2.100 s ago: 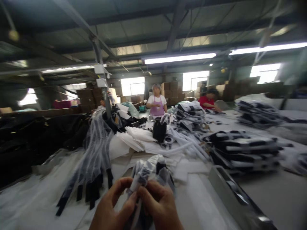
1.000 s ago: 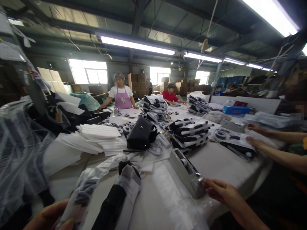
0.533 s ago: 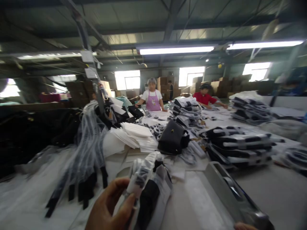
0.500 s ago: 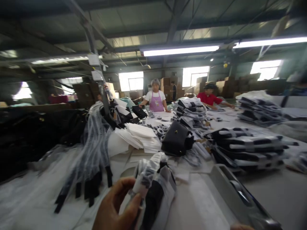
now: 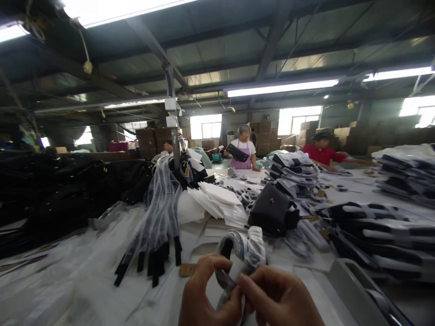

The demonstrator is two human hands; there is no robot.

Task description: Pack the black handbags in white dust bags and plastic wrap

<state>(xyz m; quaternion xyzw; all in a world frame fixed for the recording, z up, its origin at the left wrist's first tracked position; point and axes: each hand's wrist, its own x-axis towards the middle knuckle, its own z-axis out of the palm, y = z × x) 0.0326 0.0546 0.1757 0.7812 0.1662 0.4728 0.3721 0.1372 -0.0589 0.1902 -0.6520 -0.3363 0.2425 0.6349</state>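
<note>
My left hand [image 5: 205, 292] pinches a black strap wrapped in clear plastic [image 5: 256, 246], its thumb and forefinger closed on the near end. The strap is bent into loops that stand up beyond my fingers. My right hand [image 5: 280, 292] meets it from the other side, thumb and fingertips pressed on the same wrapped end. Whether a small piece of tape lies between the right fingertips is hidden. A tan tag [image 5: 186, 270] lies just left of my left hand. To the right of my right hand stands a grey tape dispenser [image 5: 353, 285].
Plastic-wrapped straps [image 5: 159, 213] hang in a bunch at left, near white sheets [image 5: 217, 199]. A black bag [image 5: 272, 210] sits ahead. Stacked wrapped bags [image 5: 377, 231] stand at right; black bags [image 5: 68, 185] pile at far left. Co-workers [image 5: 243, 147] are across the table.
My right hand has come from the lower right, by the dispenser, to the strap in my left hand. The view has swung left. A co-worker across the table now holds up a black piece.
</note>
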